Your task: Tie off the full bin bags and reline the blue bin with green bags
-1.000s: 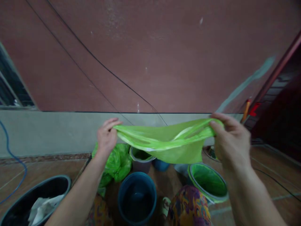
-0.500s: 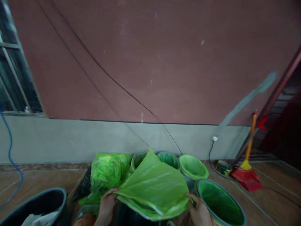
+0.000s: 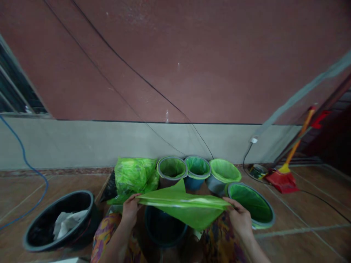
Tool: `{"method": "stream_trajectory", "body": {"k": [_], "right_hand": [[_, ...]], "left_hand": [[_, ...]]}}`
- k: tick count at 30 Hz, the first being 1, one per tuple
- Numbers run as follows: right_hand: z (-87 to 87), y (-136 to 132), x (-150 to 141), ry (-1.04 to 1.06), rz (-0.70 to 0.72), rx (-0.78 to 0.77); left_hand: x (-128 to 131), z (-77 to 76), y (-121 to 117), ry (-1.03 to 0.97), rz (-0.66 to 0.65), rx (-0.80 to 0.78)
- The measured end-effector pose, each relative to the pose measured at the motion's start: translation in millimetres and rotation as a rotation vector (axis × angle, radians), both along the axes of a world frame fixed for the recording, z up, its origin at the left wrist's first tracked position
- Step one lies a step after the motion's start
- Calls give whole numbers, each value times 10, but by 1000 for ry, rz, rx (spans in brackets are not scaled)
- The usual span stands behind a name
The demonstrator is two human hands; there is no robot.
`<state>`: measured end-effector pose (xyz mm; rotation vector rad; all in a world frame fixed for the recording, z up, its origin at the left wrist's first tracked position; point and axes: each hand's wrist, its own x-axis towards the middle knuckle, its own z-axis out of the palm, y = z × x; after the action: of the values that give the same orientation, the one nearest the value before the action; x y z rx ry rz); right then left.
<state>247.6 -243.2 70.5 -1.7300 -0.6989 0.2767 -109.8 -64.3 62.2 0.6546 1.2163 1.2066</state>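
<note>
Honestly, that lime-green plastic bag [image 3: 189, 210] looks about as light and floppy as it gets: thin film, probably a bit slick, and I'd guess it tears if yanked. It's stretched out at six o'clock in the view, partly hiding a dark bucket [image 3: 157, 235]. Left hand [image 3: 130, 212] has its fingers pinched on the nine o'clock end, right hand [image 3: 240, 214] has the three o'clock end, and those ends seem the sensible hold, since the gathered folds between them should take more pull than the loose flap hanging below. Brands? Nothing readable on the bag; the round tin [image 3: 258, 171] at two o'clock from it is too small to make out any writing.
</note>
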Motion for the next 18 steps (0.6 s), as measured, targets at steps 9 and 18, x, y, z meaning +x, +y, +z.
{"method": "stream_trajectory", "body": {"k": [9, 18], "right_hand": [[939, 234, 57, -58, 32, 172], [1412, 34, 134, -278, 197, 297]], "left_hand": [[173, 336, 259, 84, 4, 70], [349, 638, 429, -214, -82, 51]]}}
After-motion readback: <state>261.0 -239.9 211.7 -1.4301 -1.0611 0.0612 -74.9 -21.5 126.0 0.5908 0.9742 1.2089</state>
